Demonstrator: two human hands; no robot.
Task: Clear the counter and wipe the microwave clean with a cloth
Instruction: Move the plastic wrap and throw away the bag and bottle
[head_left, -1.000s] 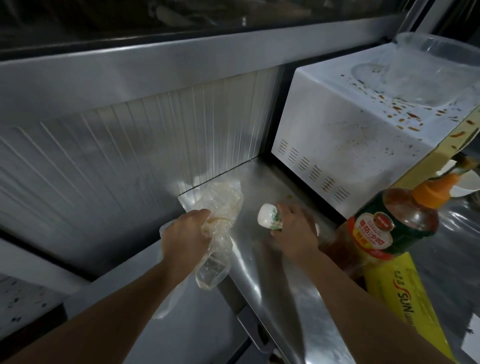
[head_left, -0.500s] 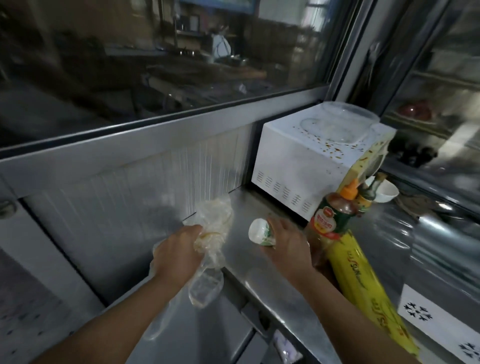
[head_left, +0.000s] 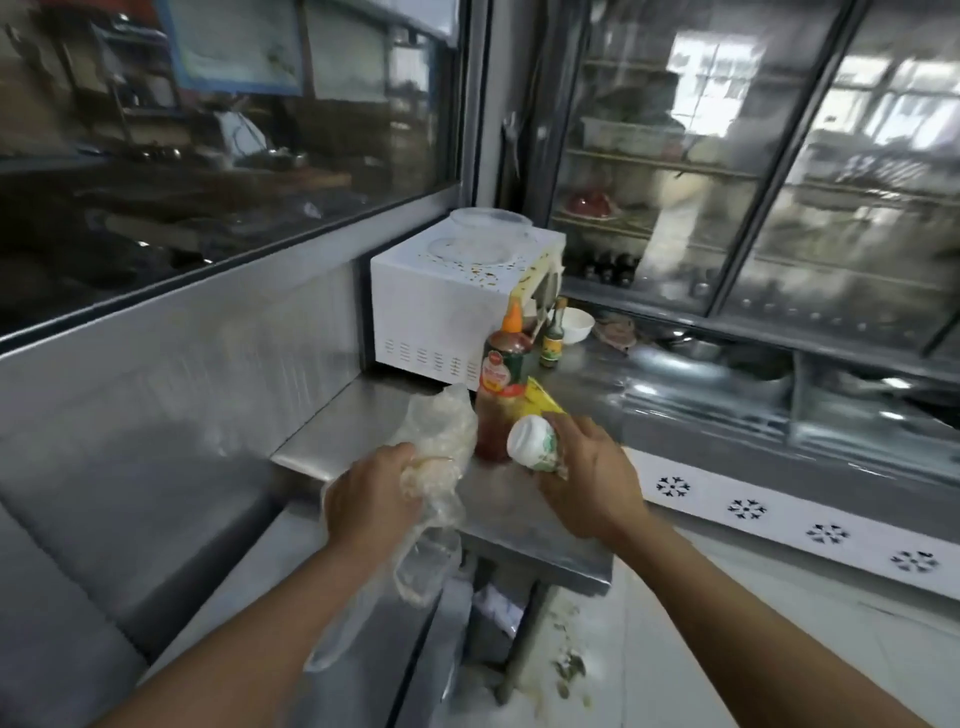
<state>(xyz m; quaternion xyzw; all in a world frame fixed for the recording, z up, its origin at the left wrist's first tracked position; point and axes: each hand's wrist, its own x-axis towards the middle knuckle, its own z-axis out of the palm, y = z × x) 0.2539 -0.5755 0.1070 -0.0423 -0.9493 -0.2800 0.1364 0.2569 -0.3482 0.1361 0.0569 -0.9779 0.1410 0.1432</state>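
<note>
My left hand (head_left: 371, 496) grips a crumpled clear plastic bag (head_left: 441, 436) above the near end of the steel counter (head_left: 343, 431); part of the bag hangs below the hand. My right hand (head_left: 589, 480) holds a small white bottle with green print (head_left: 532, 444), lifted off the counter and tilted. The white microwave (head_left: 431, 306) stands at the back of the counter, its top spattered with brown stains. A clear plastic lid (head_left: 488, 223) lies on top of it.
A sauce bottle with an orange cap (head_left: 501, 384) and a yellow box (head_left: 540, 397) stand in front of the microwave. Further right are a small dark bottle (head_left: 551, 338) and a white bowl (head_left: 576, 325). Glass-door cabinets fill the right. Debris lies on the floor (head_left: 566, 670).
Both hands lifted away from the counter with the bag and the white bottle. The view pulled back and swung right, so the microwave now sits farther off.
</note>
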